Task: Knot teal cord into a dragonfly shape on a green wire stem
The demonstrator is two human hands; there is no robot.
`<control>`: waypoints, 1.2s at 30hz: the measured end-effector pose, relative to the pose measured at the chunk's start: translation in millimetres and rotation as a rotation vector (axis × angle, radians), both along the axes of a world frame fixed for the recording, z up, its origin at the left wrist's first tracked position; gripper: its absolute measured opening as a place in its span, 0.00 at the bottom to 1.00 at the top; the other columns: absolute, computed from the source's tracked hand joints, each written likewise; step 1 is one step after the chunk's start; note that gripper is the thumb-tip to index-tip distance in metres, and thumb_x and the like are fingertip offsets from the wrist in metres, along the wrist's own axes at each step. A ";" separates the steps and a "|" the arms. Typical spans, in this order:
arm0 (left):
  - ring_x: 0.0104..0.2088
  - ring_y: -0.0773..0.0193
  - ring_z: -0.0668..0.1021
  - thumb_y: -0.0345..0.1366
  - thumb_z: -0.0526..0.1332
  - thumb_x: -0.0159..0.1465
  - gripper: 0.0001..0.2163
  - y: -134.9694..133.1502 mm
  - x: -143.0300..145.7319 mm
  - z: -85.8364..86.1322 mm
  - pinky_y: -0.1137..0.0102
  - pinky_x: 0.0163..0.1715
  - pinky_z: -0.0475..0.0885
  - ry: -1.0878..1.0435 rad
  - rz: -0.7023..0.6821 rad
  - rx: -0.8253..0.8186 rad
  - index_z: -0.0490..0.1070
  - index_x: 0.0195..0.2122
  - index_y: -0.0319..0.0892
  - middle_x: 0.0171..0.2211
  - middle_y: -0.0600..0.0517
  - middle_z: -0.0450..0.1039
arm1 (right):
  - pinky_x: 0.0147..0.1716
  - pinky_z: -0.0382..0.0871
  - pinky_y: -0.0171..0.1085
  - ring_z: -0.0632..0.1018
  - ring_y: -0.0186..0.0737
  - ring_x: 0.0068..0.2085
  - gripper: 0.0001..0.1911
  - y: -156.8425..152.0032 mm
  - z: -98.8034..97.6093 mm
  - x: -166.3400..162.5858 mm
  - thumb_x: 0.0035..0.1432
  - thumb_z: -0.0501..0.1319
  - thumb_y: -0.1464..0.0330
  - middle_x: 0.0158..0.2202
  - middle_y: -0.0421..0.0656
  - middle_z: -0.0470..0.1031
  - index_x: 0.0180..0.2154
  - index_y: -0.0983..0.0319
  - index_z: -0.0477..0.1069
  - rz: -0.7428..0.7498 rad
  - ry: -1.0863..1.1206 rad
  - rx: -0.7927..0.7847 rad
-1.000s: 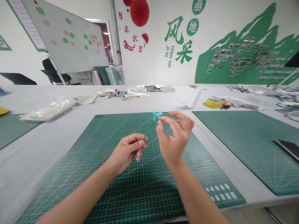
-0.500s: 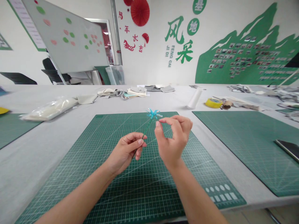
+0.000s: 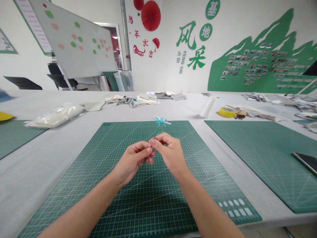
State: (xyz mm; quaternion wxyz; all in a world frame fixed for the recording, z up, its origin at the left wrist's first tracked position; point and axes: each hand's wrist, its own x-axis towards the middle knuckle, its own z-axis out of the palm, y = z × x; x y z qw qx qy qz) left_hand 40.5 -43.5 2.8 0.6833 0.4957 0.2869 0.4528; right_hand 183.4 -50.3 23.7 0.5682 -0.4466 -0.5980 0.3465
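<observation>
A small artificial flower (image 3: pixel 160 121) with shiny blue petals on a thin green stem is held upright, leaning a little right, above the green cutting mat (image 3: pixel 119 132). My left hand (image 3: pixel 137 160) pinches the lower stem between thumb and fingers. Just above that grip, my right hand (image 3: pixel 169 150) has its thumb and forefinger closed on the stem, touching or nearly touching the left fingertips. The flower head stays free above both hands. Fingers hide part of the stem.
Another cutting mat (image 3: pixel 260 158) with a phone (image 3: pixel 305 162) lies on the right. Yellow tape (image 3: pixel 227 112), a white roll (image 3: pixel 207 107) and fabric scraps (image 3: pixel 146 98) sit farther back. A plastic-wrapped packet (image 3: pixel 55 116) is at left.
My right hand has come down and left from beside the flower head to the stem by my left hand. My left hand keeps its hold. The view has tilted slightly.
</observation>
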 end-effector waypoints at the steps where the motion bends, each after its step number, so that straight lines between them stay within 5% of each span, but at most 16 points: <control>1: 0.30 0.71 0.73 0.34 0.64 0.59 0.03 1.1 -1.0 0.2 0.74 0.34 0.69 0.038 0.036 0.041 0.74 0.32 0.40 0.29 0.53 0.72 | 0.29 0.63 0.34 0.69 0.32 0.27 0.07 0.2 0.2 0.0 0.53 0.63 0.66 0.25 0.39 0.71 0.25 0.62 0.74 -0.005 -0.018 -0.003; 6: 0.42 0.66 0.71 0.34 0.63 0.59 0.06 5.6 -5.9 4.9 0.71 0.46 0.64 0.032 0.329 0.199 0.75 0.37 0.43 0.38 0.52 0.72 | 0.25 0.60 0.33 0.66 0.31 0.24 0.09 -0.5 -0.1 -3.2 0.52 0.63 0.65 0.22 0.37 0.69 0.24 0.63 0.72 0.052 -0.065 -0.092; 12: 0.38 0.65 0.73 0.37 0.64 0.58 0.08 6.9 -9.1 8.4 0.68 0.44 0.65 0.030 0.318 0.167 0.77 0.38 0.44 0.36 0.51 0.74 | 0.27 0.60 0.33 0.66 0.31 0.25 0.10 -3.2 -4.0 -11.5 0.50 0.63 0.67 0.22 0.37 0.68 0.21 0.62 0.69 0.177 -0.129 -0.112; 21: 0.44 0.62 0.70 0.37 0.64 0.57 0.05 7.2 -16.9 16.1 0.68 0.45 0.63 0.241 0.620 0.400 0.77 0.33 0.45 0.40 0.51 0.70 | 0.27 0.60 0.34 0.67 0.31 0.26 0.09 -4.0 -8.4 -15.9 0.51 0.63 0.66 0.22 0.37 0.69 0.22 0.62 0.70 0.189 -0.186 -0.134; 29: 0.38 0.63 0.71 0.36 0.63 0.57 0.06 0.5 -14.3 22.3 0.69 0.41 0.64 0.153 0.381 0.214 0.75 0.26 0.41 0.32 0.52 0.72 | 0.27 0.60 0.35 0.66 0.33 0.26 0.11 -5.5 -10.3 -19.3 0.50 0.64 0.63 0.22 0.38 0.67 0.22 0.61 0.69 0.147 -0.177 -0.136; 33: 0.38 0.64 0.70 0.35 0.63 0.57 0.05 -0.4 -14.5 24.7 0.70 0.42 0.62 0.115 0.361 0.146 0.75 0.27 0.41 0.32 0.52 0.71 | 0.36 0.62 0.39 0.69 0.38 0.34 0.16 -5.0 -8.5 -15.2 0.45 0.68 0.57 0.32 0.40 0.71 0.32 0.60 0.69 -0.130 -0.113 -0.043; 36: 0.38 0.65 0.70 0.34 0.63 0.57 0.05 -1.5 -13.4 25.7 0.69 0.42 0.62 0.097 0.333 0.137 0.75 0.26 0.40 0.31 0.52 0.70 | 0.43 0.62 0.42 0.70 0.40 0.41 0.16 -3.6 -7.7 -11.6 0.50 0.65 0.57 0.39 0.42 0.72 0.38 0.58 0.71 -0.060 -0.061 -0.039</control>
